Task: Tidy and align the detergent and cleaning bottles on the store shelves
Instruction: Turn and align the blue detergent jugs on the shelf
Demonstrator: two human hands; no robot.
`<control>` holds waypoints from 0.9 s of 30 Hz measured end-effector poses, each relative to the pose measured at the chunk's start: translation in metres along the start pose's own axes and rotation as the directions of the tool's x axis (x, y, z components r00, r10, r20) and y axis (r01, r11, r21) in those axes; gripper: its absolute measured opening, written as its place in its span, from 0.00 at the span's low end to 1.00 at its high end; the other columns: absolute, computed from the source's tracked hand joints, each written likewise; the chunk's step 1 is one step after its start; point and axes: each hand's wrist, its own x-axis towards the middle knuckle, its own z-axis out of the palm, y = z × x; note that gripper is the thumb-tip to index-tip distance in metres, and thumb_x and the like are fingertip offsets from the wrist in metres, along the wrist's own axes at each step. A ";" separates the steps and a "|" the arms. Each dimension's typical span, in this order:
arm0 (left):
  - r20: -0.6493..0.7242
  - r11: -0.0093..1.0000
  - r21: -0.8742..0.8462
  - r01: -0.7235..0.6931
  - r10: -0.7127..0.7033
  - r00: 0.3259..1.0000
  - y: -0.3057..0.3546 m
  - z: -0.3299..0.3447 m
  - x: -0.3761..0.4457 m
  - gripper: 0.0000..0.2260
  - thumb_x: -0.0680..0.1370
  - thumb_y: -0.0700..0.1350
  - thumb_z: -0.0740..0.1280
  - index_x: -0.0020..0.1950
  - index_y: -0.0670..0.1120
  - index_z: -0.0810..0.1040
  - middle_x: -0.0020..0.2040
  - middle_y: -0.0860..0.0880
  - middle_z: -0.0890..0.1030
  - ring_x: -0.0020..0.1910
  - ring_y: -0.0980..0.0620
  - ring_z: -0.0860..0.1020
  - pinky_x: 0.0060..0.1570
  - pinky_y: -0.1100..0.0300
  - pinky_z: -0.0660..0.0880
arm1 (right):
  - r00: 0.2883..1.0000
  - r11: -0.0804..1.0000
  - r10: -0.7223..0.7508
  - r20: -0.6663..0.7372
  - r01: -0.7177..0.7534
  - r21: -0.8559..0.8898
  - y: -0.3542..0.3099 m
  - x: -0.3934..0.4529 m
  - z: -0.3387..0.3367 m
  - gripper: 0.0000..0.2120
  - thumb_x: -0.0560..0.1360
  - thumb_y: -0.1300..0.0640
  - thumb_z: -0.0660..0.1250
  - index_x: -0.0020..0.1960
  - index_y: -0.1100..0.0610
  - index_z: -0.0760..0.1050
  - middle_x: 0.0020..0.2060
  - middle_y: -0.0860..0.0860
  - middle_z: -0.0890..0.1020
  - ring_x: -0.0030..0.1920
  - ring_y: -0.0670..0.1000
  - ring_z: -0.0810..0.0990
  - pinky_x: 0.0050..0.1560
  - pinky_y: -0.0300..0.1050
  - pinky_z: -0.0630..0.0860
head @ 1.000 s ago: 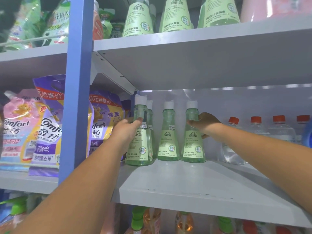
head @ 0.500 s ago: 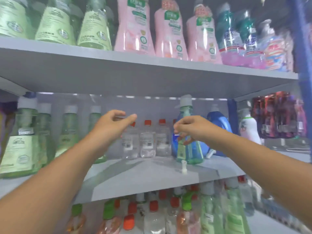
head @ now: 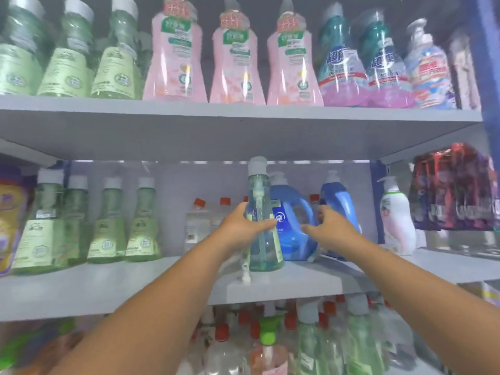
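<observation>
A tall clear aqua bottle (head: 262, 239) with a white cap stands upright on the middle shelf (head: 162, 288). My left hand (head: 240, 226) is wrapped around its waist. My right hand (head: 328, 230) is spread open in front of two blue detergent jugs, one (head: 290, 217) just behind the aqua bottle and another (head: 339, 201) to its right; whether it touches either is unclear. Several green bottles (head: 108, 223) stand in a row at the shelf's left. Small clear bottles with red caps (head: 197, 220) stand at the back.
A white pump bottle (head: 396, 215) stands at the right, with dark hanging packs (head: 457, 188) beyond the blue post (head: 487, 63). The upper shelf holds green, pink (head: 232, 60) and teal bottles. The lower shelf is crowded with bottles. A small white part (head: 245, 274) lies before the aqua bottle.
The view swung right from the green bottles. My left hand moved right and closed on the aqua bottle. My right hand let go of it and moved toward the blue jugs.
</observation>
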 end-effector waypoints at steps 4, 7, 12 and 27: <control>-0.131 0.984 0.135 0.114 -0.096 0.987 -0.021 -0.066 -0.023 0.45 0.68 0.65 0.78 0.79 0.56 0.62 0.65 0.54 0.73 0.52 0.56 0.77 0.45 0.59 0.75 | 0.997 1.000 0.028 0.071 -0.029 0.008 -0.008 0.007 0.010 0.31 0.74 0.46 0.75 0.70 0.59 0.69 0.55 0.52 0.77 0.52 0.56 0.76 0.45 0.48 0.73; -0.307 0.957 0.230 0.177 -0.101 0.946 -0.046 -0.119 -0.039 0.49 0.66 0.69 0.76 0.81 0.55 0.59 0.74 0.49 0.70 0.62 0.49 0.76 0.56 0.53 0.76 | 0.998 0.999 0.017 0.067 -0.019 0.041 -0.017 0.006 0.018 0.19 0.72 0.44 0.78 0.53 0.56 0.78 0.47 0.54 0.82 0.44 0.56 0.80 0.45 0.50 0.77; -0.524 0.801 0.470 0.370 -0.084 0.848 -0.074 -0.199 -0.055 0.49 0.68 0.72 0.72 0.80 0.48 0.59 0.54 0.48 0.80 0.34 0.51 0.81 0.26 0.60 0.69 | 0.996 0.999 0.004 0.093 0.001 -0.051 -0.052 -0.003 0.029 0.13 0.72 0.51 0.74 0.38 0.59 0.74 0.34 0.55 0.80 0.32 0.54 0.76 0.31 0.45 0.68; -0.109 0.964 0.263 0.035 -0.006 0.994 -0.051 -0.115 0.009 0.53 0.63 0.71 0.76 0.80 0.53 0.59 0.69 0.54 0.76 0.65 0.53 0.78 0.54 0.58 0.74 | 0.985 0.952 -0.147 0.090 0.117 0.283 -0.061 -0.007 0.022 0.20 0.78 0.43 0.72 0.65 0.51 0.78 0.57 0.47 0.83 0.57 0.50 0.83 0.59 0.46 0.78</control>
